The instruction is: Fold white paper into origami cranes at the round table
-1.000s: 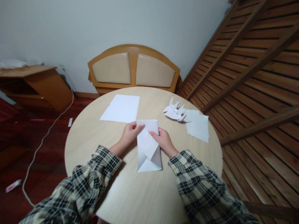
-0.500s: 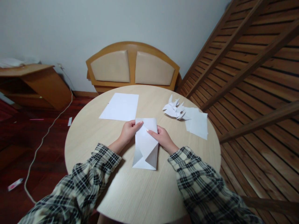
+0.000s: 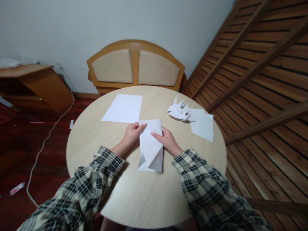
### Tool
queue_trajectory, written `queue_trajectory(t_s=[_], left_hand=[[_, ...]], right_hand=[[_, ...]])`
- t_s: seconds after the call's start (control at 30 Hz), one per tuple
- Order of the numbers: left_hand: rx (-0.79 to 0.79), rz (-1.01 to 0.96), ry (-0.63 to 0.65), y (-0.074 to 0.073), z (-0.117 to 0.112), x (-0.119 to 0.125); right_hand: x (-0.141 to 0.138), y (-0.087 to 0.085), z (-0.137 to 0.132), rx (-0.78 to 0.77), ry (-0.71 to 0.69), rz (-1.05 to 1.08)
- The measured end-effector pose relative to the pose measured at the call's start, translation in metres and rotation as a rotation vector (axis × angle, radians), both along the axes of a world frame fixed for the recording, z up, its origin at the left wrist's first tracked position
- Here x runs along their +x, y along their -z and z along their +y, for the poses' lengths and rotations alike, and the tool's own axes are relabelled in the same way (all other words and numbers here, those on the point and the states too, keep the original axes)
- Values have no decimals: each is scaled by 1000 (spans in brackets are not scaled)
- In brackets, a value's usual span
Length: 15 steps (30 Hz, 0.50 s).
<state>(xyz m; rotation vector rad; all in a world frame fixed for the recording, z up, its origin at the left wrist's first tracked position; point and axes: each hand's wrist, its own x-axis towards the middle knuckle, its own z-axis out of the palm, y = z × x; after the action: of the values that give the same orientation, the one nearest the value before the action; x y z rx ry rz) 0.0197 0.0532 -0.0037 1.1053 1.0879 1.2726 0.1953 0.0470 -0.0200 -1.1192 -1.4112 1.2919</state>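
A folded sheet of white paper (image 3: 151, 141) is held between my two hands over the middle of the round table (image 3: 144, 199). My left hand (image 3: 133, 134) grips its upper left edge, thumb on top and fingers underneath. On the right edge, slightly lower, my right hand (image 3: 167, 140) pinches it the same way. Pointed flaps show at the paper's near end, with a triangular opening between them. The fingers beneath the paper are hidden.
A flat white sheet (image 3: 124, 108) lies at the table's far left. At the right are several folded paper pieces (image 3: 179, 110) with points, beside overlapping loose sheets (image 3: 203, 125). A wooden headboard (image 3: 136, 64) stands behind; a slatted wooden panel (image 3: 264, 80) rises at the right.
The near end of the folded paper has shifted slightly, and its left flap now bends inward more. Both hands keep their hold. The whole view has moved a little.
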Motion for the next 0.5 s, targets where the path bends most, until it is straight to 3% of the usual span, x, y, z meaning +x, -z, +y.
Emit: queue_trajectory(t_s=[0.5], left_hand=[[23,19,16,-4,-3,1]], right_hand=[[1,-2,-1,48,-4,-18]])
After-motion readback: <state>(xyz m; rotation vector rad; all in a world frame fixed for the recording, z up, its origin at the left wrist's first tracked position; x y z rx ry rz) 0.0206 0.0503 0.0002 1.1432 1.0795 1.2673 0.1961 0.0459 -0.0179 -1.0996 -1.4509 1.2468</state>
